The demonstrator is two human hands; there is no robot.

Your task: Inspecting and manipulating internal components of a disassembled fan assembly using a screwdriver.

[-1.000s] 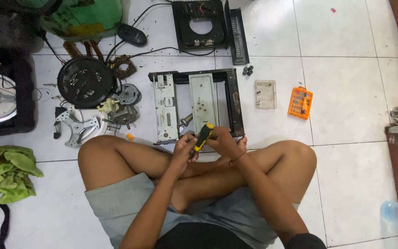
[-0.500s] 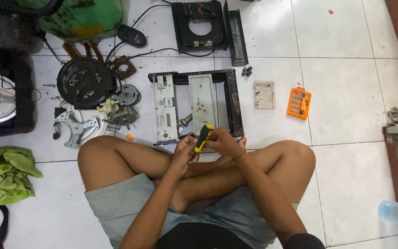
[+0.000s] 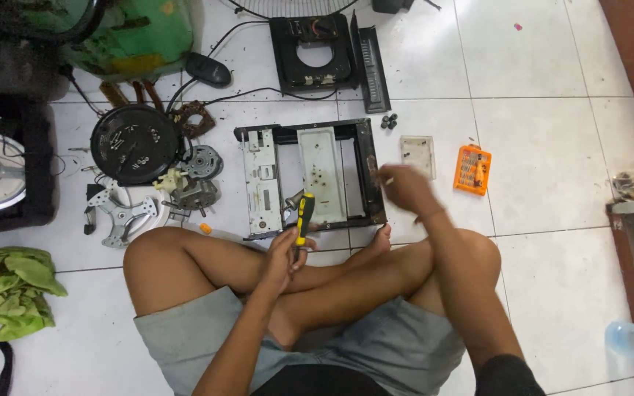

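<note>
Risk noted: my left hand (image 3: 285,253) grips the yellow-and-black screwdriver (image 3: 304,217) above my knee while my blurred right hand (image 3: 403,188), grasp indiscernible, reaches by the black metal chassis (image 3: 310,180), where sharp edges could cut.

home floor repair spot: white tiles (image 3: 552,139), dismantled motor parts (image 3: 192,180) scattered.

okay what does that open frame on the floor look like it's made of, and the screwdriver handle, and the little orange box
Open frame: looks like painted or dark-coated sheet metal, with thin bent rails; the pale panels inside look like bare grey metal.
Screwdriver, in the left hand: the handle looks like moulded plastic or rubber, yellow and black, fairly matte.
Orange box: probably plastic, going by its bright, even colour.
</note>
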